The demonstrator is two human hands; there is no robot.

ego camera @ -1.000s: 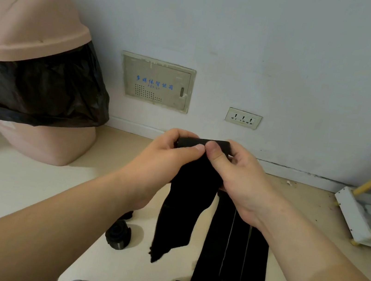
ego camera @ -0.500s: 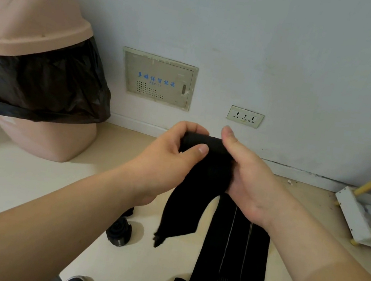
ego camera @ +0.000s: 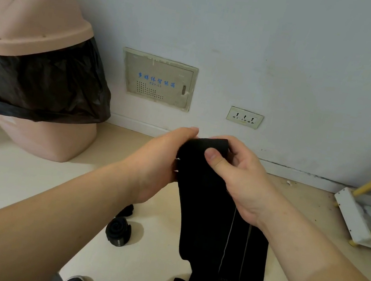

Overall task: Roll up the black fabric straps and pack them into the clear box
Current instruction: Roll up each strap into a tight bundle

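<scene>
At the centre of the frame, the left hand (ego camera: 159,158) and right hand (ego camera: 241,180) sit close together, both clamped on the top end of a soft, matte black fabric strap (ego camera: 204,199). The right thumb presses its front face. The strap hangs limp down towards a flat pile of more black straps (ego camera: 247,266) with thin pale stitch lines, on the beige floor (ego camera: 2,184) at lower right. A tightly coiled black strap roll (ego camera: 118,230) lies at lower centre. At upper left stands a smooth, domed pink plastic bin (ego camera: 29,18) with a crinkled glossy black liner (ego camera: 42,86).
</scene>
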